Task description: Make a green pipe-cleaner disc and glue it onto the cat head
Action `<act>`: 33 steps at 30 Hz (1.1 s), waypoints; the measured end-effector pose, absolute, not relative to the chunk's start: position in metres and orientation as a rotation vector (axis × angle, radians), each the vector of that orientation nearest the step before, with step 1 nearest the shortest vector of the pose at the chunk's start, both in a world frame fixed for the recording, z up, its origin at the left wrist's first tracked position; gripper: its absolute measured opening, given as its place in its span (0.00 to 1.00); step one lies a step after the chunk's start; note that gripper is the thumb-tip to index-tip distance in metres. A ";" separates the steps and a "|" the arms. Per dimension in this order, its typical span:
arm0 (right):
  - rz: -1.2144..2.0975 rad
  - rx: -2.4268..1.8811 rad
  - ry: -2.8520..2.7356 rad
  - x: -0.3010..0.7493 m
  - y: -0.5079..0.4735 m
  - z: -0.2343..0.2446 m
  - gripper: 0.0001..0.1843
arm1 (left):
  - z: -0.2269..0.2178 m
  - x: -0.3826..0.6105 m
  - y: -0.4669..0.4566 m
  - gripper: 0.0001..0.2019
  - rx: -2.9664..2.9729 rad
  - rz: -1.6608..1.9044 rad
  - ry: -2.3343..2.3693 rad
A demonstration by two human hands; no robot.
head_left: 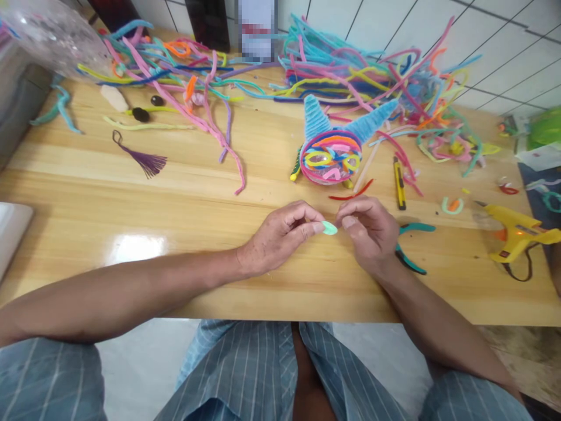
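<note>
My left hand (280,237) and my right hand (370,228) rest close together on the wooden table (131,199). Between their pinched fingertips is a small mint-green piece (329,228); both hands pinch it. Just beyond my hands lies a round face made of pipe cleaners (333,155) with two light blue pointed ears, coloured rings for eyes and a pink mouth. A short red pipe cleaner piece (350,196) lies in front of it.
Heaps of coloured pipe cleaners (350,76) cover the far side. A yellow utility knife (398,184), teal-handled pliers (412,248) and a yellow glue gun (517,237) lie to the right. A purple tassel (144,159) lies at the left.
</note>
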State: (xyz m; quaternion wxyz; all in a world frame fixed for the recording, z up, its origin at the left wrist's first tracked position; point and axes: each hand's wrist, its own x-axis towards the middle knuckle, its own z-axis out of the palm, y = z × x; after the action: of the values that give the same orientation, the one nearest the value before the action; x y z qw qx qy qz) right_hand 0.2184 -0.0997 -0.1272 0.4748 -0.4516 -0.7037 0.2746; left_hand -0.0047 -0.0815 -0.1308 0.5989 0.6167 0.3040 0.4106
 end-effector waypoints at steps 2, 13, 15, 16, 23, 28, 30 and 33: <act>0.687 -1.090 -1.698 0.219 -0.099 -0.128 0.04 | -0.131 -0.005 -0.082 0.08 1.424 0.951 0.706; 0.791 -1.122 -1.629 0.216 -0.098 -0.123 0.09 | -0.138 -0.004 -0.081 0.07 1.562 1.046 0.690; 0.847 -1.131 -1.646 0.214 -0.098 -0.121 0.11 | -0.140 -0.005 -0.081 0.07 1.660 1.123 0.666; 0.881 -1.137 -1.662 0.214 -0.098 -0.119 0.12 | -0.141 -0.006 -0.081 0.06 1.711 1.165 0.647; 0.980 -1.117 -1.764 0.211 -0.097 -0.111 0.15 | -0.142 -0.009 -0.079 0.04 1.913 1.268 0.621; 0.907 -1.072 -1.810 0.212 -0.099 -0.111 0.12 | -0.144 -0.007 -0.078 0.06 1.950 1.277 0.625; 0.888 -1.085 -1.809 0.212 -0.099 -0.111 0.12 | -0.144 -0.007 -0.078 0.06 1.953 1.274 0.626; 0.910 -1.123 -1.795 0.213 -0.100 -0.110 0.13 | -0.143 -0.007 -0.079 0.04 1.955 1.270 0.625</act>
State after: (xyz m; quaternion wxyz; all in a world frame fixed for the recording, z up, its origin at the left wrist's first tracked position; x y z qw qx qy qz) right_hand 0.2128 -0.0998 -0.1105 0.4064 -0.4454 -0.7115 0.3608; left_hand -0.0071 -0.0792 -0.1432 0.3563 0.7569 0.2419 0.4916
